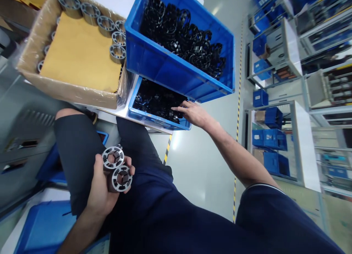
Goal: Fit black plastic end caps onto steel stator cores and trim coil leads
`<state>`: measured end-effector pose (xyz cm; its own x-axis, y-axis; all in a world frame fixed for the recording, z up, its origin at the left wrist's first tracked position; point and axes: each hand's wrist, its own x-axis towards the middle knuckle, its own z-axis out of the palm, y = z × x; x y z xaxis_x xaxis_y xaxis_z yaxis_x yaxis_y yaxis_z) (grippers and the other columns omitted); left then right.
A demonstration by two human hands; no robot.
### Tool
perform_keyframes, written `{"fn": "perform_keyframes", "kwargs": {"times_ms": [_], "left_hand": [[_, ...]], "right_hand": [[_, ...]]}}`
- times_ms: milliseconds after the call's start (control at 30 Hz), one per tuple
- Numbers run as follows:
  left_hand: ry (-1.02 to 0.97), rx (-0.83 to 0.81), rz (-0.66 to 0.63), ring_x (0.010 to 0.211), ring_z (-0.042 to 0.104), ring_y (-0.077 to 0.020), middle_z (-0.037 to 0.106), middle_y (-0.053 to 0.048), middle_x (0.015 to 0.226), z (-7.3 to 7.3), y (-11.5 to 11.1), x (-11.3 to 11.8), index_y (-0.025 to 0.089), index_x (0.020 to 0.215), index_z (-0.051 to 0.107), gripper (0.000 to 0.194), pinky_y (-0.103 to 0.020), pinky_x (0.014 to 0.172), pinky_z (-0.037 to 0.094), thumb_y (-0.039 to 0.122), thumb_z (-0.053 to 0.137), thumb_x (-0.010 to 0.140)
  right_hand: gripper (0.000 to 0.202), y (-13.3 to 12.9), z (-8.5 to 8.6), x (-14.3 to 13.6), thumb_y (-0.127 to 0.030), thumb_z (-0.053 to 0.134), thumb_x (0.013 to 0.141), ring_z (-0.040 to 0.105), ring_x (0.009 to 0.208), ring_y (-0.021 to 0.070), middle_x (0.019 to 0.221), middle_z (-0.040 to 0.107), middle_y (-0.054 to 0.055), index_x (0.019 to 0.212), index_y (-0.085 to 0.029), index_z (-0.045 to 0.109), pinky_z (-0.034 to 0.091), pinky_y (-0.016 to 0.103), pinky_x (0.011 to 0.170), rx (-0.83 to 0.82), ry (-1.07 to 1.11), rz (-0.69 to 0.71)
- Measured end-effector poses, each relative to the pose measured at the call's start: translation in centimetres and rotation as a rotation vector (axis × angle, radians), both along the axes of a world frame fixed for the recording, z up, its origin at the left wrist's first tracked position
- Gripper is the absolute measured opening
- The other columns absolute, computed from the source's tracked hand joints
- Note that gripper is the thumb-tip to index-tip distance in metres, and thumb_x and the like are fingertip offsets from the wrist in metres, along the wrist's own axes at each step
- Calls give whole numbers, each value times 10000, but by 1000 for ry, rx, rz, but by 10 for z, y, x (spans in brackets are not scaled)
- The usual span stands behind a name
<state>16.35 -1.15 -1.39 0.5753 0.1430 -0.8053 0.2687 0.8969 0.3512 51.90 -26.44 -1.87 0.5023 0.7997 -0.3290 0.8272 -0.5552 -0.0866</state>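
Observation:
Two slotted metal stator cores (121, 179) sit side by side in my left hand (101, 188), which is closed around them above my lap. Their ring-shaped ends face up. My right hand (194, 114) is at the right end of the lower blue bin (148, 119), over its rim. Its index finger stretches out over the black plastic ring parts (156, 100) inside, and no part shows in its grasp. Some of its fingertips are hard to make out against the black parts.
A larger blue bin (176, 74) full of black ring parts overhangs the lower bin. To its left, a plastic-lined carton (74, 96) holds more stator cores (117, 53) around a yellow-brown sheet (82, 56). Shelves with blue boxes (271, 138) stand across the aisle at right.

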Motion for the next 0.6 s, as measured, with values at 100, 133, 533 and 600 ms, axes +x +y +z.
{"fn": "perform_keyframes", "kwargs": {"times_ms": [100, 133, 533, 600], "left_hand": [[-39, 72, -38, 709, 735, -241, 733, -57, 980, 0, 2, -3, 228, 1176, 727, 613, -261, 349, 499, 822, 656, 1043], [-46, 77, -49, 714, 734, -244, 727, -53, 974, 0, 3, -4, 228, 1189, 722, 637, -265, 355, 504, 839, 692, 1013], [-334, 407, -164, 836, 745, -237, 772, -46, 966, -32, 10, -41, 292, 1297, 651, 629, -337, 766, 644, 822, 764, 979], [-439, 515, -216, 876, 737, -231, 768, -40, 1002, -34, 10, -45, 313, 1362, 637, 532, -341, 814, 619, 738, 715, 1052]], "right_hand": [[648, 2, -12, 7, -80, 583, 1031, 650, 1127, 307, 1274, 788, 150, 1644, -251, 700, 543, 422, 1040, -22, 27, 61], [649, 2, -14, 8, -90, 604, 1018, 649, 1133, 314, 1274, 798, 150, 1645, -237, 682, 546, 418, 1022, -22, 35, 71], [372, -8, 25, 17, -421, 693, 1071, 717, 772, 215, 1190, 855, 101, 1394, -237, 715, 573, 364, 762, 241, 42, -80], [430, -2, 35, 4, -513, 762, 1060, 729, 802, 225, 1136, 847, 89, 1390, -239, 720, 612, 382, 787, 344, 35, -110]]}}
